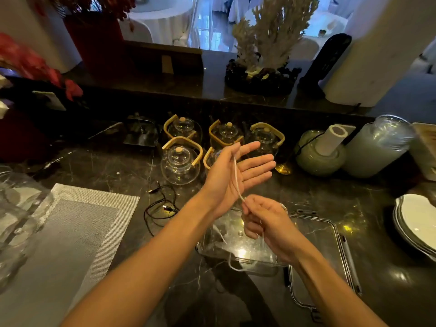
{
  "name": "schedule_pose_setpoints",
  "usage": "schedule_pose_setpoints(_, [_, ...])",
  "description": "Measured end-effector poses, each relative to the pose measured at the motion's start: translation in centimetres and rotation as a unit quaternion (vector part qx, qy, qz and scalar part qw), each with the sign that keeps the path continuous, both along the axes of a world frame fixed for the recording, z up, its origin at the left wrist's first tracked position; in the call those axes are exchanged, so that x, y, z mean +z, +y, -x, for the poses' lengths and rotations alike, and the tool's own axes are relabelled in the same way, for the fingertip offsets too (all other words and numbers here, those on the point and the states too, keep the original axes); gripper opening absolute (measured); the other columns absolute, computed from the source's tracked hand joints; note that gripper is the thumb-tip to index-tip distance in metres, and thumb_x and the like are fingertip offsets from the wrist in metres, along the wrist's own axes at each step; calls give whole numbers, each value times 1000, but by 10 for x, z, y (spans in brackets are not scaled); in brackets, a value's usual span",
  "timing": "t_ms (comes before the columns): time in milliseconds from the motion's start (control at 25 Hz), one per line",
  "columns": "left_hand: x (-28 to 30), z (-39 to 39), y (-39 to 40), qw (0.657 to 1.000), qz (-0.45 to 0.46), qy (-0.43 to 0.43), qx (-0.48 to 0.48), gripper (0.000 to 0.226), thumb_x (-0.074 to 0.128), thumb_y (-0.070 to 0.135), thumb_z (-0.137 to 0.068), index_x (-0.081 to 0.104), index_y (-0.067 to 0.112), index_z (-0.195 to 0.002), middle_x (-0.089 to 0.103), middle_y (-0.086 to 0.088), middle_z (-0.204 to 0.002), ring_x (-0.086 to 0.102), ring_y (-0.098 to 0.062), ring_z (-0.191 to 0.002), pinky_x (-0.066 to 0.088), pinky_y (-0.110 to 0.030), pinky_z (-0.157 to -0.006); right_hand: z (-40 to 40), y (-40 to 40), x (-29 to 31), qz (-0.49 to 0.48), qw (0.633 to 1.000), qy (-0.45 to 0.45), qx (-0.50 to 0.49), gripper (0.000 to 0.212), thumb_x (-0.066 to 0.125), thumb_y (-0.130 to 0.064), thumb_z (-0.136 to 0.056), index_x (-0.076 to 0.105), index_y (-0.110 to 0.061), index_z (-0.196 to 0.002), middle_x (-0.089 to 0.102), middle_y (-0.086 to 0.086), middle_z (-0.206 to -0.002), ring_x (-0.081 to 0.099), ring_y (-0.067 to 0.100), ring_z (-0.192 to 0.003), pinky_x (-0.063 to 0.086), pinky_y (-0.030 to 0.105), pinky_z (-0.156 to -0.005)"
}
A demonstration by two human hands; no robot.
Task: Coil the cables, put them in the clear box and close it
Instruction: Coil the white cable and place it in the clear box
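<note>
My left hand (236, 168) is raised palm up with fingers straight and spread. A thin white cable (236, 179) is pinned under its thumb and runs down across the palm. My right hand (264, 223) pinches that cable just below the left wrist, and the rest of the cable hangs down in a loop over the clear box (238, 244). The box stands open on the dark counter under my hands. Its clear lid (330, 246) lies flat to the right. A black cable (160, 206) lies loose on the counter, left of the box.
Several glass teapots (180, 165) with wooden handles stand behind my hands. A grey woven placemat (70, 227) lies at left, glassware (14, 208) at the far left edge. Stacked white plates (417, 220) sit at right, with jars (377, 147) behind them.
</note>
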State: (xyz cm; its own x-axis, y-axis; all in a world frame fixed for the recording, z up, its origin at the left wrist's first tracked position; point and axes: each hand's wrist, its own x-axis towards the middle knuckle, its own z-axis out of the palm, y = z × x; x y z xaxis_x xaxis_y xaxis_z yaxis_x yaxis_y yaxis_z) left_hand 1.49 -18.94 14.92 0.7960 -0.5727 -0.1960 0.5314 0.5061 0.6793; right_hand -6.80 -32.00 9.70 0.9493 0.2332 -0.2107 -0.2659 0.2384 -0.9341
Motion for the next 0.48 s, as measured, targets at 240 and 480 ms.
schedule_pose_setpoints(240, [-23,4,-7,996,85,32,-23,45,36,28,-106,42,15,-150,57,-28,-140,58,-38,-128,51,-43,-105,-3,-5,-7,-126,983,109,71,33,53,-23,-97,41,-16,-67,18,0,-63,12,11,-48,13,25,-43])
schedule_pose_setpoints(480, [-27,-2,-1,972,195,117,58,43,35,21,-108,46,11,-148,66,-17,-133,67,-27,-118,55,-37,-100,-1,-1,-20,-48,988,146,13,40,60,-37,-99,50,-21,-64,17,-1,-64,13,10,-49,12,24,-43])
